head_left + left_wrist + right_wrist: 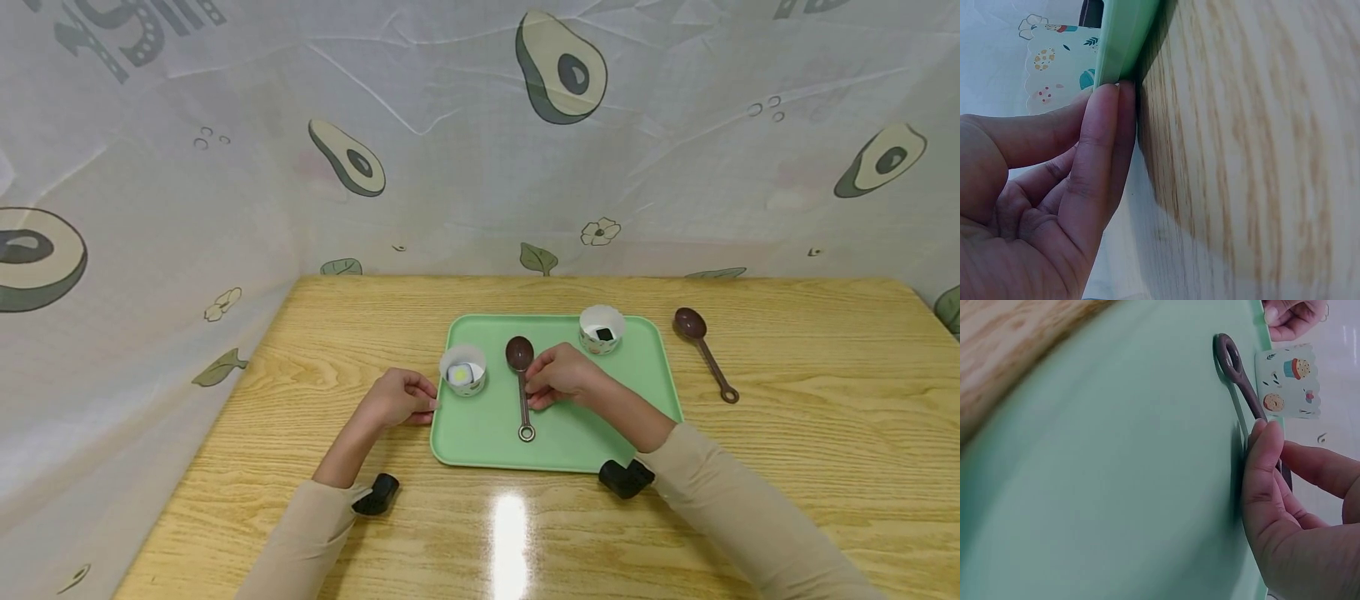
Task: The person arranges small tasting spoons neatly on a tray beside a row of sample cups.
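Note:
A green tray (480,433) lies on the table, and the left hand (397,398) pinches its left rim; in the left wrist view the fingertips meet the tray's edge (1124,44). The right hand (564,377) holds a brown spoon (523,400) by the handle over the tray's middle, bowl toward the back. In the right wrist view, thumb and fingers of the right hand (1297,512) close round the spoon handle (1249,394). A patterned paper cup (463,382) with a white and yellow item stands at the tray's left; another cup (602,342) holding a black piece stands at the back right.
A second brown spoon (707,356) lies on the wooden table (810,400) to the right of the tray. Behind the table hangs a pale curtain (450,167) with avocado prints. Black wrist devices sit at both sleeves.

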The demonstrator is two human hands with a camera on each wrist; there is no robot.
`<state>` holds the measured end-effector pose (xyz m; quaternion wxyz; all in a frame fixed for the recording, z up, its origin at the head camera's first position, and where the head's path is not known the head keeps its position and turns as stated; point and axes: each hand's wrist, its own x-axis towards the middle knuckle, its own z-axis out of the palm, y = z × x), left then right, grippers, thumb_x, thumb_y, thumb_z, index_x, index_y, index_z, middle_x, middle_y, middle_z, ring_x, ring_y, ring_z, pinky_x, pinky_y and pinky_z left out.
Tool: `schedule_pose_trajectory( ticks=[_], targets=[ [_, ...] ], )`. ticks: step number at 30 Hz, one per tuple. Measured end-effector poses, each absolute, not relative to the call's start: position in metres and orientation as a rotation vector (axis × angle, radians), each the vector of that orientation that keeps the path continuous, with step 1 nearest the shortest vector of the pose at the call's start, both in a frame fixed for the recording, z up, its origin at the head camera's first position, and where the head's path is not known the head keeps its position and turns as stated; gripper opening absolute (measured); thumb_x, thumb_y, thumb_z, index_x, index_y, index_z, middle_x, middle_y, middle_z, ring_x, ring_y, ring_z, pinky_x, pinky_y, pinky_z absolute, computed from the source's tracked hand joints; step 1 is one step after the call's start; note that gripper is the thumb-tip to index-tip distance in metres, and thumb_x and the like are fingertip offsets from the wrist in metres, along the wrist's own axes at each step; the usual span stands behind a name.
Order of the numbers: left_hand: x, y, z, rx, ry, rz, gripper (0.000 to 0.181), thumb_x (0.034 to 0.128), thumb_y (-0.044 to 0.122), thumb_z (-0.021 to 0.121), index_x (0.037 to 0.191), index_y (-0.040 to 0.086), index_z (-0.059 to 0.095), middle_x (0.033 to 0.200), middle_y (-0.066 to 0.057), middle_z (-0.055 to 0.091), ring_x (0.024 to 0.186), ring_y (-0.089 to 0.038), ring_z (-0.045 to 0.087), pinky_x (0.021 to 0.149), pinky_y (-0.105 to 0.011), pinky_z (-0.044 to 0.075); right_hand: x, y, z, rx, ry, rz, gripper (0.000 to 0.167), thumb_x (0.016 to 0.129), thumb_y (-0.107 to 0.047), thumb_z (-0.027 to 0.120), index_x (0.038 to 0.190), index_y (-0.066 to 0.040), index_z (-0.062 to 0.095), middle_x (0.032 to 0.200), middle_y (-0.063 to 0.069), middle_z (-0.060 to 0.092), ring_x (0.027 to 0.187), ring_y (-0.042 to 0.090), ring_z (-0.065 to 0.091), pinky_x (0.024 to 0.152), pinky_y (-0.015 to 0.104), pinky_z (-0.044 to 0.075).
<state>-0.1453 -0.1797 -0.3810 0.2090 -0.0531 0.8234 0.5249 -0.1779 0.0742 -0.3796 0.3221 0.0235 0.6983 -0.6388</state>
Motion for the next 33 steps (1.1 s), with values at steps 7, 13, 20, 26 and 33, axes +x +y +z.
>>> schedule_pose_trajectory(
  ticks=[7,13,20,26,33],
  targets=[
    [-0.145,-0.179,-0.382,-0.148,2.291,1.460,0.010,0.0832,-0.010,0.058,0.093,-0.012,0.057,0.072,-0.011,0.054,0.059,-0.013,0.058,0.059,-0.027,0.056,-0.178,0.082,-0.378,0.048,1.823,-1.683,0.009,0.081,0.015,0.054,0.091,0.016,0.052,0.067,0.014,0.058,0.051,0.016,0.058,0.053,0.027,0.055],
    [-0.144,-0.180,-0.383,-0.146,2.290,1.464,0.010,0.0834,-0.010,0.058,0.093,-0.012,0.057,0.072,-0.011,0.054,0.059,-0.013,0.058,0.059,-0.027,0.056,-0.179,0.091,-0.376,0.025,1.784,-1.702,0.016,0.082,0.015,0.053,0.097,0.018,0.049,0.069,0.015,0.060,0.054,0.016,0.059,0.055,0.028,0.055],
    [-0.144,-0.180,-0.381,-0.150,2.276,1.478,0.011,0.0836,-0.009,0.058,0.094,-0.012,0.057,0.072,-0.011,0.054,0.060,-0.013,0.058,0.060,-0.027,0.056,-0.181,0.101,-0.372,-0.007,1.761,-1.722,0.021,0.082,0.014,0.053,0.101,0.020,0.046,0.068,0.013,0.061,0.055,0.016,0.060,0.055,0.028,0.055],
    [-0.144,-0.180,-0.381,-0.143,2.279,1.477,0.011,0.0838,-0.009,0.058,0.094,-0.012,0.057,0.072,-0.011,0.054,0.059,-0.013,0.058,0.060,-0.027,0.056,-0.182,0.110,-0.364,-0.025,1.779,-1.736,0.024,0.082,0.014,0.053,0.104,0.021,0.045,0.069,0.012,0.062,0.056,0.017,0.061,0.057,0.029,0.056],
    [-0.143,-0.180,-0.380,-0.155,2.272,1.482,0.011,0.0841,-0.009,0.058,0.095,-0.012,0.057,0.073,-0.011,0.055,0.060,-0.013,0.058,0.060,-0.027,0.056,-0.185,0.125,-0.350,-0.047,1.818,-1.736,0.024,0.085,0.009,0.052,0.105,0.020,0.045,0.072,0.011,0.063,0.059,0.017,0.062,0.060,0.030,0.056]
  ],
)
